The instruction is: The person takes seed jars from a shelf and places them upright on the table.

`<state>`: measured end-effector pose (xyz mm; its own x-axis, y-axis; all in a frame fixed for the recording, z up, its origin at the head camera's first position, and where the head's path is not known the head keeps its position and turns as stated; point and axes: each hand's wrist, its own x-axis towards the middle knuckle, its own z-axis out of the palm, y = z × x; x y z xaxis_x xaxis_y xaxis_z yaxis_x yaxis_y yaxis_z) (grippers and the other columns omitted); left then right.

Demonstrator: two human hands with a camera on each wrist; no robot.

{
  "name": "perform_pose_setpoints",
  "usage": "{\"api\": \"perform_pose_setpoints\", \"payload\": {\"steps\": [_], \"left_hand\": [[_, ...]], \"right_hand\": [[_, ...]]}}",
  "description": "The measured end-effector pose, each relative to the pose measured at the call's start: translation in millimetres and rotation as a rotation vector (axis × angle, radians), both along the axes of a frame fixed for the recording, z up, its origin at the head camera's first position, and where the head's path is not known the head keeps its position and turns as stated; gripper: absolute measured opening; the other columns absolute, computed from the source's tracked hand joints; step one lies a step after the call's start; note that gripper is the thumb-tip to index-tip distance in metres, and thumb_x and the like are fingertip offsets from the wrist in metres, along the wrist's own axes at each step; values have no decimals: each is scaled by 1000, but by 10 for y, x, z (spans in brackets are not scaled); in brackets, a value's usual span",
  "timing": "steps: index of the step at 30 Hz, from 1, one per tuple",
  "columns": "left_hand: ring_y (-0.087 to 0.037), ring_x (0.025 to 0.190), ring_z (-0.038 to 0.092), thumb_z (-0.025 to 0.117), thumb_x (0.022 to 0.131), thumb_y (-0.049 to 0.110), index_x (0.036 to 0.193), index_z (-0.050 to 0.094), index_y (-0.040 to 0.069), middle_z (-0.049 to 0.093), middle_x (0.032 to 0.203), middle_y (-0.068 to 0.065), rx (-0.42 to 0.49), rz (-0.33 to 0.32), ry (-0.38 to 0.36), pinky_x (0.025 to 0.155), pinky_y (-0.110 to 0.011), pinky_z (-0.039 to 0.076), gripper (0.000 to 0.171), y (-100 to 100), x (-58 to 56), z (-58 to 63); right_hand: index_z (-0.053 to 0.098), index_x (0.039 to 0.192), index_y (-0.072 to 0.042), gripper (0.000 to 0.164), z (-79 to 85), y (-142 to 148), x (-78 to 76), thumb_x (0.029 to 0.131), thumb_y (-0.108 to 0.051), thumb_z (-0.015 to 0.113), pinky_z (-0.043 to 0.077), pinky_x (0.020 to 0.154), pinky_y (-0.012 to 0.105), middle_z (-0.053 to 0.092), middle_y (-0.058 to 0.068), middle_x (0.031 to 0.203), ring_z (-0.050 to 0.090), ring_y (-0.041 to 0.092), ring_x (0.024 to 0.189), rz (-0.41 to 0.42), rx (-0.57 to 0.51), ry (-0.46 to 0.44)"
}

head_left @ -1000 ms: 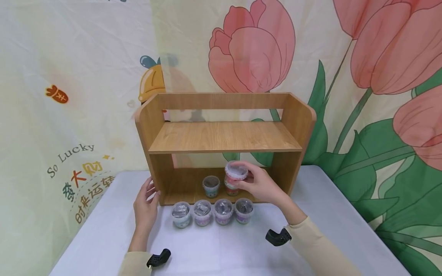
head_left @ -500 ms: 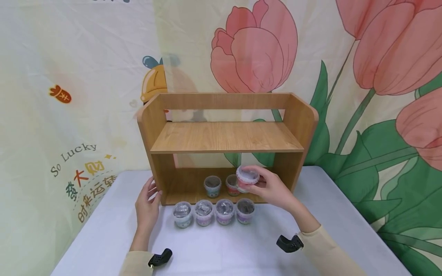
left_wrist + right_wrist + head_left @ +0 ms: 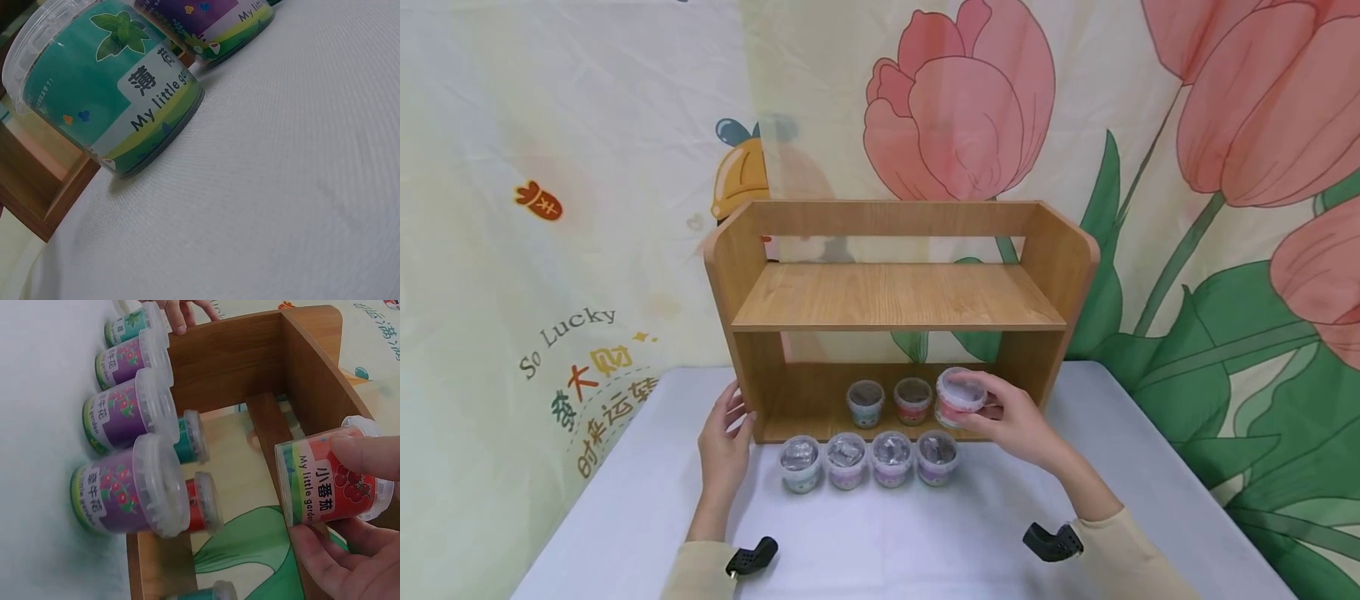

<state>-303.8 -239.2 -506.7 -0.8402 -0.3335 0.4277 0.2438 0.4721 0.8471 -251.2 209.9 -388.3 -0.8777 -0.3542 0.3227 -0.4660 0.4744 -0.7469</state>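
Note:
My right hand [image 3: 1011,417] grips a small red plastic tub [image 3: 325,481] with a clear lid, between thumb and fingers. Its label reads "My little garden" with a picture of tomatoes. In the head view the tub is over the right part of the lower shelf. A teal tub [image 3: 866,404] and a red tub [image 3: 913,402] stand on that shelf to its left. Another teal tub [image 3: 203,592] shows at the bottom edge of the right wrist view. My left hand [image 3: 724,442] rests its fingers against the left side panel of the wooden shelf rack [image 3: 898,296].
In front of the rack a row of lidded tubs stands on the white-covered table [image 3: 880,542]: a teal tub [image 3: 801,464] at the left, then purple tubs [image 3: 892,459]. A printed cloth [image 3: 820,83] with tulips hangs behind.
My right hand has carried the red tub rightward and a little down, uncovering the red tub on the lower shelf. My left hand stays at the rack's side; the view has shifted slightly.

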Motion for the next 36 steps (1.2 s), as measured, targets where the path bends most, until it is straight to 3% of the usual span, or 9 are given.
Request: {"api": "perform_pose_setpoints", "payload": {"steps": [7, 19, 24, 36], "left_hand": [[-38, 130, 65, 67, 103, 2, 162, 46, 28, 63, 145, -16, -4, -5, 13, 103, -57, 58, 68, 3, -1, -7], [-38, 131, 64, 66, 104, 2, 162, 45, 30, 63, 146, -16, -5, -9, 10, 103, -57, 58, 68, -8, -7, -20], [-35, 132, 64, 66, 104, 4, 162, 43, 34, 63, 146, -13, -10, 1, 4, 105, -56, 57, 70, -2, -8, -10], [-36, 132, 64, 67, 104, 5, 162, 44, 33, 62, 147, -14, -13, 6, -4, 104, -55, 58, 69, 1, 5, 15]], "right_hand": [[61, 146, -17, 56, -107, 136, 5, 95, -7, 80, 62, 100, 43, 60, 15, 145, 61, 39, 127, 26, -28, -17], [60, 146, -14, 56, -266, 269, -13, 95, -6, 80, 60, 100, 30, 59, 18, 145, 62, 41, 126, 78, -57, -33], [60, 146, -14, 55, -302, 312, -16, 95, -8, 80, 61, 99, 34, 59, 20, 145, 62, 41, 125, 59, -51, -41], [61, 145, -11, 55, -514, 424, 30, 94, -6, 81, 61, 92, 24, 60, 23, 141, 66, 33, 117, 5, -43, -61]]}}
